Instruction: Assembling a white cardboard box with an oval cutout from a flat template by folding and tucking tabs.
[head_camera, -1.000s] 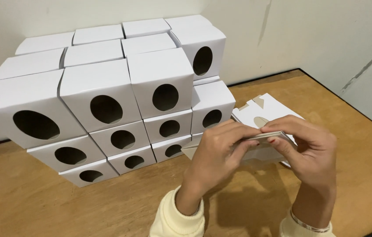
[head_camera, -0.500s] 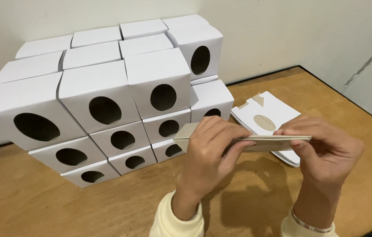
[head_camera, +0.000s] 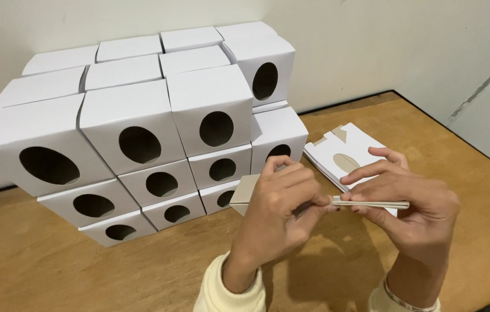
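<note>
Both hands hold one flat, unfolded cardboard box blank point(head_camera: 372, 203) edge-on above the wooden table point(head_camera: 83, 271). My left hand point(head_camera: 276, 208) pinches its left part, where a brown flap point(head_camera: 243, 193) sticks out. My right hand point(head_camera: 404, 202) grips its right end between thumb and fingers. Behind my right hand, a small pile of flat white blanks point(head_camera: 343, 153) with oval cut-outs lies on the table.
A stacked wall of assembled white boxes point(head_camera: 141, 133), each with an oval hole in its front, fills the left and middle against the pale wall. One box point(head_camera: 262, 63) at the right top sits turned sideways. The table edge runs along the right.
The blank was lifted off the pile and turned edge-on between both hands. My hands have moved slightly apart along it, and the brown flap now shows at the left.
</note>
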